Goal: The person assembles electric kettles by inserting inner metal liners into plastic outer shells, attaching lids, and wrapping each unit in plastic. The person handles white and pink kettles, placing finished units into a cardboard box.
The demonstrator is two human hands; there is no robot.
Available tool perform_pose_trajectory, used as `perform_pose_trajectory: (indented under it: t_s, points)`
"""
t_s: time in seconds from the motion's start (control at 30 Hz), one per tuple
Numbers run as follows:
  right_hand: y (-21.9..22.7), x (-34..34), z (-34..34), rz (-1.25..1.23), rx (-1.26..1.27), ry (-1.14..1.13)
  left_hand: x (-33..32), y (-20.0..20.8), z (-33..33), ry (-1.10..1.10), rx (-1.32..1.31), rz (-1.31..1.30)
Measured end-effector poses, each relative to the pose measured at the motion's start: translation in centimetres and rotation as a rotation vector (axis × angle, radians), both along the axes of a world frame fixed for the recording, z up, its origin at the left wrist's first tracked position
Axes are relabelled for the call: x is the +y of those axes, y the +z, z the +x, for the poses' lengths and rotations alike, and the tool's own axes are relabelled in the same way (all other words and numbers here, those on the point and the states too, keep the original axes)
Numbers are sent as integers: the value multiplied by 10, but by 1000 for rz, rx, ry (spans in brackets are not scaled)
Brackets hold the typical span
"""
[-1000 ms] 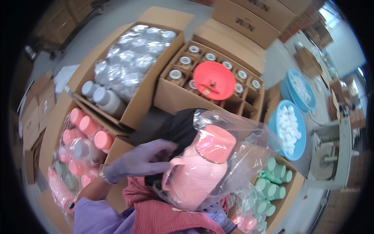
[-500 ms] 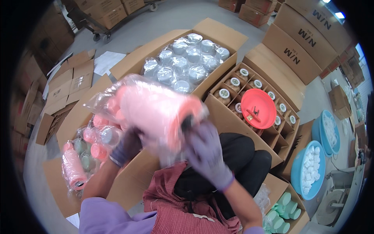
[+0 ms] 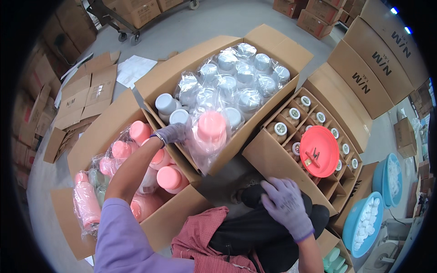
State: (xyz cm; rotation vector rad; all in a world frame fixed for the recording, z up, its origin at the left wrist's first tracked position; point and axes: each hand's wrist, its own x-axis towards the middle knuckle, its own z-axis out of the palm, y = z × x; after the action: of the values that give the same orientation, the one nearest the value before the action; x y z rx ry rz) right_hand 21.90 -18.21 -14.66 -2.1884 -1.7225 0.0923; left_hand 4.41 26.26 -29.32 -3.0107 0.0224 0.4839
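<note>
My left hand [image 3: 172,133], in a grey-purple glove, is closed at the side of a pink bottle [image 3: 212,129] in a clear plastic bag. This bottle stands at the near corner of the middle carton [image 3: 232,150], beside bagged bottles with pale grey caps [image 3: 226,83]. The fingertips are partly hidden by the bag. Over my right knee, my gloved right hand [image 3: 283,200] holds nothing, its fingers apart. Under my left forearm, the left carton [image 3: 102,119] contains loose and bagged pink bottles [image 3: 170,177].
On the right, a divided carton [image 3: 291,170] holds jars with white lids, and a red dish [image 3: 319,151] with small tools lies on them. Blue basins [image 3: 359,227] hold white pieces. Stacked cartons [image 3: 364,82] and a trolley [image 3: 136,28] stand farther back.
The bagged pink bottle has gone from in front of me into the middle carton with my left hand. My right hand has let go and moved right to my knee.
</note>
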Motion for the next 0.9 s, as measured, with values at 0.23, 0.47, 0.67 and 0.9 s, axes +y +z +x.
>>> perform_pose_trajectory:
  t_s: [0.23, 0.47, 0.67, 0.9]
  points:
    - [7, -11, -5, -65, -130, -85, 21, 66, 33, 650, -326, -405]
    - [13, -2, 4, -34, 134, -37, 30, 27, 23, 513, -36, -249]
    - [26, 50, 20, 242, 459, -64, -62, 227, 43, 607, -572, -713]
    - [45, 104, 12, 511, 1537, -38, -177, 255, 69, 42, -667, -724]
